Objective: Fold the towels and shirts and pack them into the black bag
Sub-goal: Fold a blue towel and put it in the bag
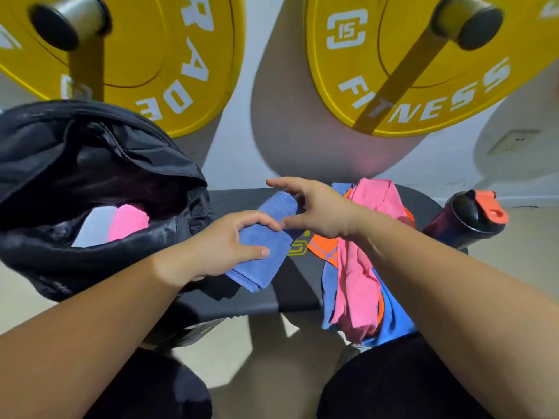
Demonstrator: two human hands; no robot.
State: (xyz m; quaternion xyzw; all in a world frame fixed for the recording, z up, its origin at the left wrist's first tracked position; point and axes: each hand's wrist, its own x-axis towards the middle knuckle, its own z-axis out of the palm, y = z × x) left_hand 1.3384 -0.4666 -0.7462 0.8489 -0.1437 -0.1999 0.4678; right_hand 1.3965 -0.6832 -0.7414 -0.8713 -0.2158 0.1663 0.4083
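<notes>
From the head view, a folded blue towel [266, 240] lies on the black bench [296, 285], just beside the open black bag [90, 176], which already holds a pink cloth [128, 220]. The left hand [217, 246] rests on the towel, thumb and fingers pinching its near part. The right hand [317, 207] hovers spread open over its far end. A pink shirt [360, 267] and blue shirt [396, 316] drape the bench's right side.

A single head-worn wide-angle view looks forward and steeply down onto the bench [290, 294] from close above, forearms entering from the bottom edge. Beyond the bench, yellow weight plates [402, 65] fill the top.
</notes>
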